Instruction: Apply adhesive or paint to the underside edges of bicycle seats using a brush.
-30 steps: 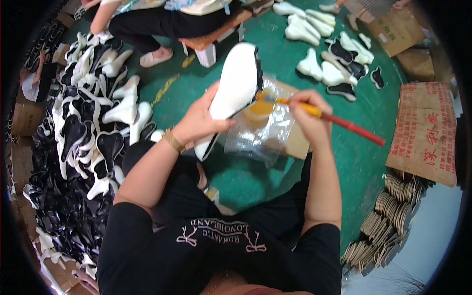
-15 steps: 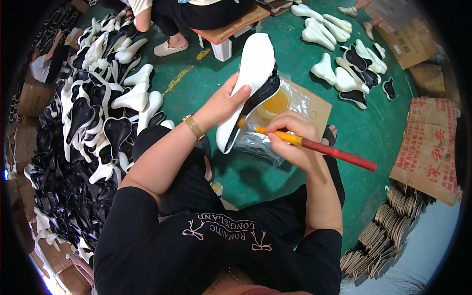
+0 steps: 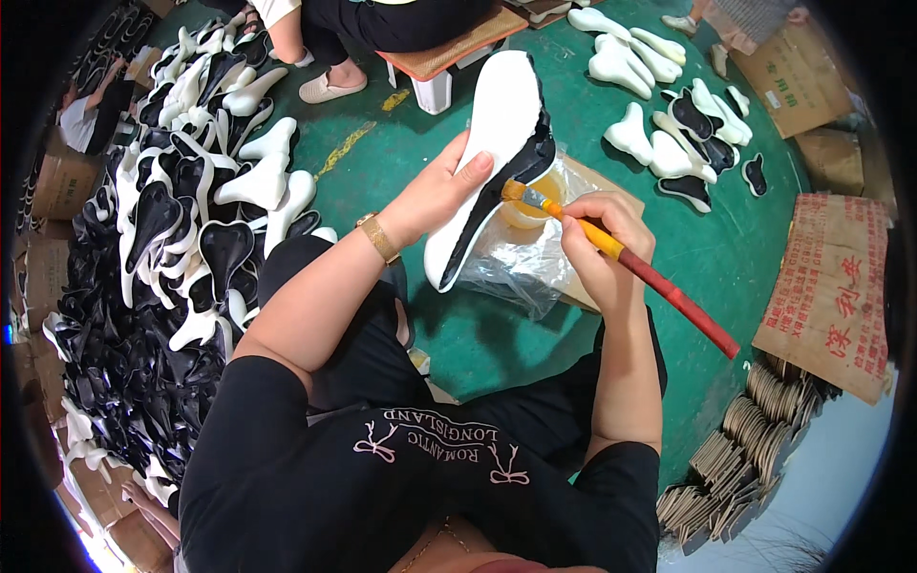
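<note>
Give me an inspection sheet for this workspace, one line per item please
Surface: green floor, worn yellow marking.
Job's things: white and black saddle-shaped piece; red-handled brush, bristles at its black edge; tub of amber liquid on clear plastic.
Clutter: pile of black and white saddle pieces; more such pieces; cardboard boxes; stacked flat tan parts.
Grippers: left hand holds the piece; right hand holds the brush.
Cables: nothing seen.
Surroundings: another person seated on a low stool.

One head-worn fisheye looks steeply down, close over the lap and green floor (image 3: pixel 726 258); its rim probably bends edges.
</note>
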`<action>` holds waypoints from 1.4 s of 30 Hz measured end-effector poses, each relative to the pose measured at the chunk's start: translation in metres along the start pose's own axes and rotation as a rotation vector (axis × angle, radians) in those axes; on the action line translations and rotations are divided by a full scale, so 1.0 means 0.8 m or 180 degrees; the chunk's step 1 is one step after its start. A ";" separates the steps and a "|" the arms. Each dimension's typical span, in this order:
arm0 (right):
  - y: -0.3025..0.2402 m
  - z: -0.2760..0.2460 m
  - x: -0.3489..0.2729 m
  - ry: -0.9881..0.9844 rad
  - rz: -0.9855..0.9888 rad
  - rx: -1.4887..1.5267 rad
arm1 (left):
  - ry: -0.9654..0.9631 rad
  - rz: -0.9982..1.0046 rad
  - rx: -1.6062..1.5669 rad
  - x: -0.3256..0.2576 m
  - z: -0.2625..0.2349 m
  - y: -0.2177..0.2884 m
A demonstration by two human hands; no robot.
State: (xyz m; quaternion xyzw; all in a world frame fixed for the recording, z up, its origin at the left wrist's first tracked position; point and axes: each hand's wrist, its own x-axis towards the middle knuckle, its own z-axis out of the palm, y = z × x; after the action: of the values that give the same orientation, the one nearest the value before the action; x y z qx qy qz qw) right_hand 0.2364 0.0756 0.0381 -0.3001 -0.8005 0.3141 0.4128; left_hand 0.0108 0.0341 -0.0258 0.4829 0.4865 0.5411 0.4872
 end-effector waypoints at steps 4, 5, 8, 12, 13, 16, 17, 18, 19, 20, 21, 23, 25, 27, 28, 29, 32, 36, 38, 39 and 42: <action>-0.010 0.008 -0.011 -0.0632 -0.0388 0.0347 | 0.0064 -0.0048 0.0046 -0.002 -0.003 0.003; -0.013 0.011 -0.015 -0.0797 -0.0344 0.0453 | 0.0103 -0.0039 -0.0014 -0.003 -0.004 0.003; -0.021 0.015 -0.024 -0.1231 -0.0189 0.0802 | 0.0216 0.0046 -0.0161 -0.004 -0.006 0.007; -0.016 0.013 -0.024 -0.1520 0.0214 0.1134 | 0.0313 0.0079 -0.0287 -0.003 -0.008 0.014; -0.012 0.012 -0.023 -0.1421 0.0388 0.1288 | 0.0275 0.0075 -0.0318 -0.003 -0.009 0.015; 0.004 0.011 -0.021 -0.1046 0.0553 0.1088 | 0.0544 0.0362 -0.0154 0.001 -0.010 0.019; 0.008 0.012 -0.022 -0.0871 0.0433 0.0957 | 0.0640 0.0273 -0.0140 -0.001 -0.011 0.021; 0.013 0.010 -0.021 -0.0782 0.0295 0.0869 | 0.0616 0.0220 -0.0095 -0.001 -0.011 0.023; 0.017 0.007 -0.020 -0.0646 0.0267 0.0705 | 0.0604 0.0106 -0.0023 -0.001 -0.012 0.025; 0.021 0.003 -0.020 -0.0508 0.0322 0.0835 | 0.0546 0.0131 -0.0074 -0.004 -0.015 0.028; 0.024 -0.001 -0.019 -0.0342 0.0466 0.0872 | 0.0507 0.0031 -0.0102 -0.006 -0.017 0.030; 0.030 -0.010 -0.017 -0.0122 0.0775 0.0993 | 0.0454 0.0198 0.0310 -0.012 -0.026 0.035; 0.034 -0.010 -0.015 0.0063 0.1153 0.1267 | 0.0442 0.0541 0.0858 -0.016 -0.037 0.042; 0.038 -0.004 -0.014 -0.0214 0.1100 0.1437 | 0.0442 0.0577 0.0732 -0.025 -0.045 0.048; 0.041 0.004 -0.014 -0.0261 0.1229 0.1407 | 0.0394 0.0502 0.0751 -0.028 -0.048 0.050; 0.044 0.011 -0.013 -0.0277 0.1460 0.1355 | 0.0338 0.0329 0.0781 -0.030 -0.050 0.051; 0.060 0.023 -0.004 0.0297 0.1239 0.1187 | 0.0230 0.0673 0.0560 -0.040 -0.059 0.050; 0.072 0.006 0.003 0.0547 0.1210 0.1216 | 0.0450 0.1056 0.1251 -0.054 -0.082 0.049; 0.072 -0.002 0.000 0.0281 0.1443 0.1111 | 0.0152 0.0961 -0.1250 -0.057 -0.090 0.048; 0.073 -0.001 -0.002 0.0203 0.1698 0.1034 | -0.0437 0.0759 -0.3263 -0.057 -0.090 0.046; 0.076 0.004 -0.009 -0.0027 0.1521 -0.0109 | -0.0102 0.0151 -0.3013 -0.068 -0.086 0.045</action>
State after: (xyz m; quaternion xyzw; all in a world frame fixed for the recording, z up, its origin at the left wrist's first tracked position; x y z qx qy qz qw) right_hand 0.2508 0.1073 -0.0120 -0.4867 -0.7137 0.3906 0.3183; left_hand -0.0564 -0.0255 0.0033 0.2270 0.1677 0.7068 0.6487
